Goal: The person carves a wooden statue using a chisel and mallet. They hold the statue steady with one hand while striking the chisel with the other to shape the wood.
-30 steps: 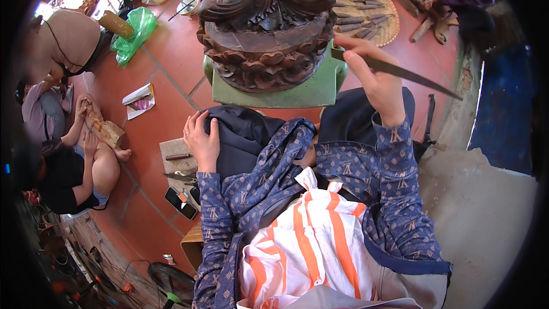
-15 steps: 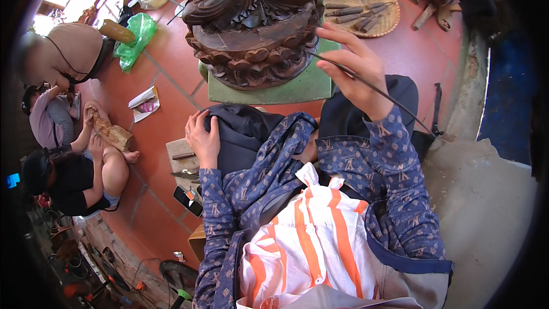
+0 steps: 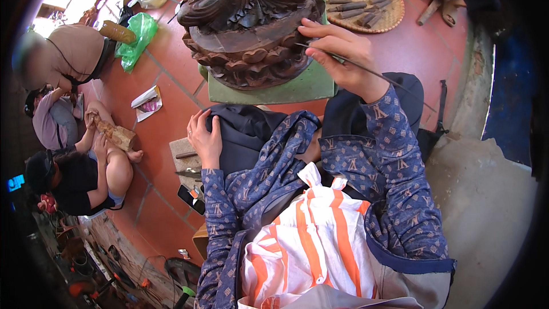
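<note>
A dark brown carved wooden statue [image 3: 251, 0] with draped folds and a petal-ringed base stands in front of me on a green stand [image 3: 263, 92]. My right hand [image 3: 351, 60] is closed round a long, thin, dark rod-like tool [image 3: 394, 82]. The tool's tip is at the right side of the carved base; whether it touches the wood I cannot tell. Its other end slants back over my right knee. My left hand [image 3: 205, 140] lies open with nothing in it, resting on the black cloth [image 3: 246, 137] over my left knee.
Several dark-handled tools lie on a round woven tray [image 3: 394, 16] at the far right. Beside my left knee, a small board [image 3: 184, 154] bears tools, with a phone [image 3: 186, 195] nearby. At the left, a person [image 3: 74, 177] holds a wood carving [image 3: 117, 134]. A green bag [image 3: 137, 40] lies farther back.
My right hand has moved left and slightly down, bringing the thin tool's tip farther across the carved base. My left hand stays on the knee.
</note>
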Demonstrator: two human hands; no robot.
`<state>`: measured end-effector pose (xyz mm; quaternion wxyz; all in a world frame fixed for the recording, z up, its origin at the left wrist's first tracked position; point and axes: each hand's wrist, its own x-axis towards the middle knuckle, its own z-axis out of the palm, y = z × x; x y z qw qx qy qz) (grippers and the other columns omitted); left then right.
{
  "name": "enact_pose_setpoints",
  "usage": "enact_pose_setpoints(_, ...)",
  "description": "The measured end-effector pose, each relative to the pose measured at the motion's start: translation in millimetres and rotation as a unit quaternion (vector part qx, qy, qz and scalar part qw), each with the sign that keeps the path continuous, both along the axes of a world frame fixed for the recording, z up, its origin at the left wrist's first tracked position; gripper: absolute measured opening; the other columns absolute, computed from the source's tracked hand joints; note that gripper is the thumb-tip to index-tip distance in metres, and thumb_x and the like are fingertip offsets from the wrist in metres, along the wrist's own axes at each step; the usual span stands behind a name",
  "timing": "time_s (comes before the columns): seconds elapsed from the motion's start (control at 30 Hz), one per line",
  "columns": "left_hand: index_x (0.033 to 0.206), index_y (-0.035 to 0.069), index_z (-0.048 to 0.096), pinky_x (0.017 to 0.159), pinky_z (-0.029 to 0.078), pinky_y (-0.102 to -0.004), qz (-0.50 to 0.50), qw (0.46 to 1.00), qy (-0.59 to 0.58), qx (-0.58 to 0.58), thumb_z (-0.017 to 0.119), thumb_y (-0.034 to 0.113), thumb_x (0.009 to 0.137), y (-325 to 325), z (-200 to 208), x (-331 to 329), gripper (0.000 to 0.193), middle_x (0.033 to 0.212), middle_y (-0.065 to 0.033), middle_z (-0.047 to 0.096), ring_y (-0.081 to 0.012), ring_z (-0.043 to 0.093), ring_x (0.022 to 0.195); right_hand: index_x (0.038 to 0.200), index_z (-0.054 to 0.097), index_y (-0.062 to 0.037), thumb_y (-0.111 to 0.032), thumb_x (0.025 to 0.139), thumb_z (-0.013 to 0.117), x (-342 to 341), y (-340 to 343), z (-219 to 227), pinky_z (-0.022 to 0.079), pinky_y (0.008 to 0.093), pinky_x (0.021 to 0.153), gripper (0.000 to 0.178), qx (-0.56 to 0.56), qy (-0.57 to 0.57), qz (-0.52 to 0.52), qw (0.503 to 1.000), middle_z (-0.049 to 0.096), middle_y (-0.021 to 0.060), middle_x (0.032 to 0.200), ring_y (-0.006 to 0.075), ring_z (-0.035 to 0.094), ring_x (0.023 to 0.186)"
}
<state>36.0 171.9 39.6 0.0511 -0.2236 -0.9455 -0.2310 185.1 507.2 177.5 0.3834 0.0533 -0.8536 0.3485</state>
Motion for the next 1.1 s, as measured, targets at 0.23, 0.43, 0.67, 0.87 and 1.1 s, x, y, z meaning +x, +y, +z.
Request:
enact_pose_setpoints(0.23,0.113,0.013,0.068,0.106,0.035,-0.0457,0.004,1.000,-0.002,-0.007,0.065,0.030,0.090,-1.2,2.4,0.3,0.029,0.126,-0.0077,0.060,-0.0313,0.048,0.127,0.093,0.068,-0.0043,-0.006,0.083,0.073,2.5,-19.6,20.7,0.056,0.0343,0.081,0.011,0.066,-0.059,-0.051,0.995,0.069,0.0138,0.108,0.0288,0.066,0.110)
enact_pose_setpoints(0.43,0.113,0.013,0.068,0.105,0.036,-0.0457,0.002,1.000,0.000,-0.012,0.065,0.030,0.090,-0.7,2.5,-0.1,0.029,0.126,-0.0074,0.060,-0.0312,0.048,0.127,0.088,0.067,-0.0032,-0.007,0.083,0.073,0.9,4.3,14.4,0.056,0.0350,0.079,0.008,-0.007,-0.032,0.019,0.999,0.070,0.0137,0.107,0.0292,0.067,0.106)
enact_pose_setpoints(0.67,0.113,0.013,0.069,0.105,0.036,-0.0456,0.008,1.000,-0.004,-0.015,0.065,0.030,0.090,1.0,6.1,1.4,0.029,0.125,-0.0082,0.060,-0.0316,0.048,0.127,0.087,0.069,-0.0058,-0.010,0.083,0.074,1.6,-15.4,24.6,0.056,0.0337,0.078,0.007,0.040,-0.060,-0.035,0.997,0.067,0.0084,0.097,0.0256,0.068,0.103)
enact_pose_setpoints(0.87,0.112,0.013,0.069,0.104,0.038,-0.0461,0.002,1.000,0.011,-0.014,0.066,0.030,0.089,0.8,2.9,-0.3,0.029,0.124,-0.0089,0.061,-0.0326,0.050,0.125,0.090,0.068,-0.0021,-0.007,0.083,0.073,-1.3,5.9,24.5,0.056,0.0346,0.077,0.010,-0.011,-0.031,0.033,0.999,0.069,0.0112,0.098,0.0288,0.069,0.097)
enact_pose_setpoints(1.1,0.111,0.013,0.070,0.105,0.037,-0.0462,0.002,1.000,0.012,-0.007,0.067,0.030,0.087,1.2,3.0,0.1,0.030,0.124,-0.0094,0.062,-0.0326,0.050,0.124,0.090,0.067,-0.0031,-0.010,0.083,0.073,-2.2,-0.6,38.7,0.055,0.0350,0.071,0.012,0.049,-0.076,0.016,0.996,0.069,0.0130,0.095,0.0307,0.069,0.088)
